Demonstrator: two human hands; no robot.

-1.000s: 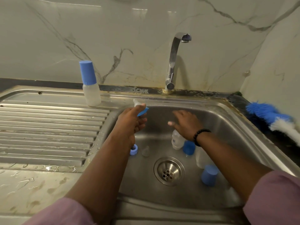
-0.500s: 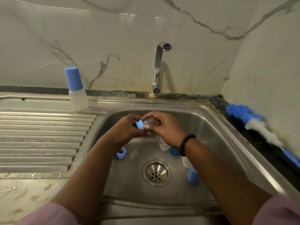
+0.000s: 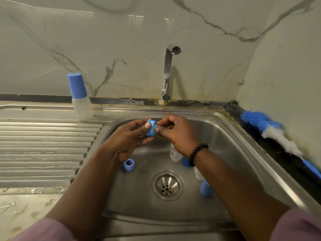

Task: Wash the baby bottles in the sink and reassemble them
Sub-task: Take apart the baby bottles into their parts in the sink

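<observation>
Still over the sink (image 3: 231,136), we're turning the blue collar (image 3: 150,128) | left hand (image 3: 132,136) pinching it | right hand (image 3: 175,132) gripping its clear teat (image 3: 159,126)

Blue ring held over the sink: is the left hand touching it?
Touching. The head view shows the left hand with its thumb pressed on the blue ring; the right hand pinches the teat side.

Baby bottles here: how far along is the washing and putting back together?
One capped bottle stands assembled on the drainboard, so that looks done. In hand: the left hand grips a blue collar while the right hand pinches a clear teat into it. Left in the sink: another blue ring, a loose teat, two bottle bodies and blue caps.
</observation>
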